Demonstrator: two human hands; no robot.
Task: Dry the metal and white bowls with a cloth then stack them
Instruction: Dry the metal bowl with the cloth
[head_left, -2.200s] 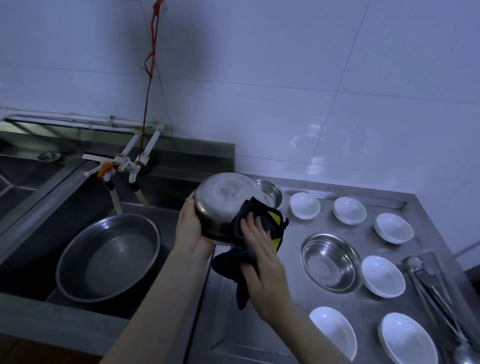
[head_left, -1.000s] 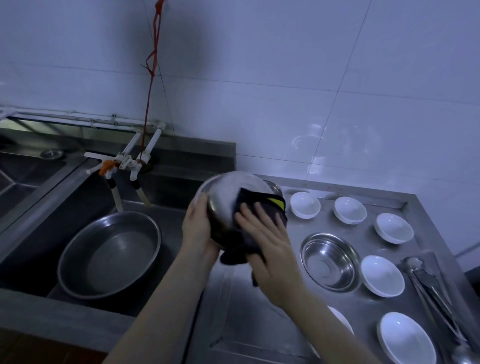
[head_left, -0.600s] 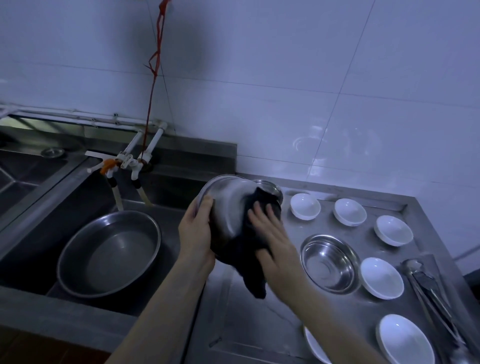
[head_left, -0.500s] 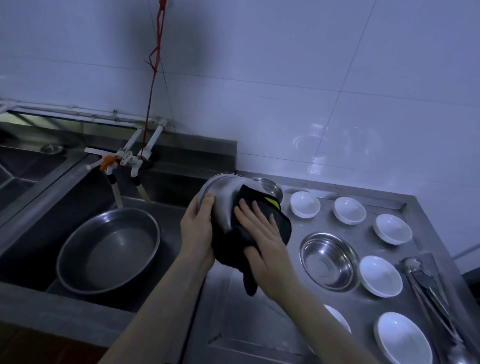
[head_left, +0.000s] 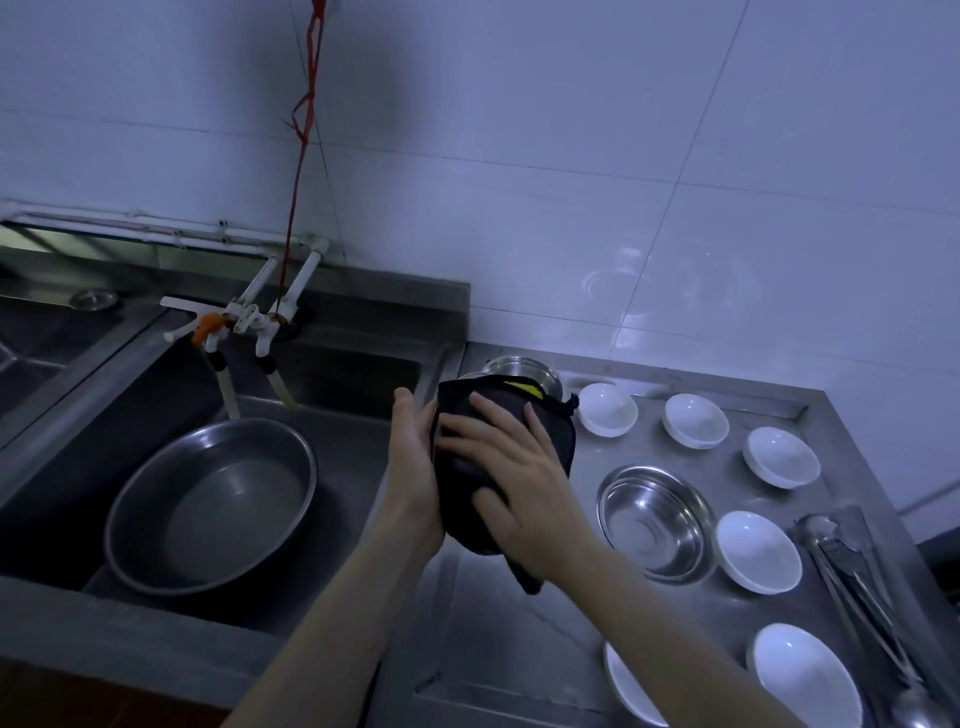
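Observation:
A dark cloth (head_left: 550, 431) with a yellow mark almost fully covers a metal bowl held on edge above the counter's left side; only a sliver of the bowl's rim shows. My left hand (head_left: 413, 462) grips that bowl's left rim. My right hand (head_left: 511, 473) presses the cloth against the bowl with spread fingers. A second metal bowl (head_left: 655, 519) sits upright on the steel counter (head_left: 519, 639). Another metal bowl (head_left: 524, 371) stands behind the cloth. Several white bowls lie around, among them one at the back (head_left: 607, 409) and one at the right (head_left: 758, 551).
A large metal basin (head_left: 208, 504) rests in the sink (head_left: 62, 623) on the left, under white taps (head_left: 244, 322). Metal tongs (head_left: 852, 566) lie along the counter's right edge. A red cord (head_left: 304, 130) hangs down the tiled wall.
The cloth has spread from the bowl's right side over nearly all of it. My right hand has slid across the bowl while my left hand kept its grip.

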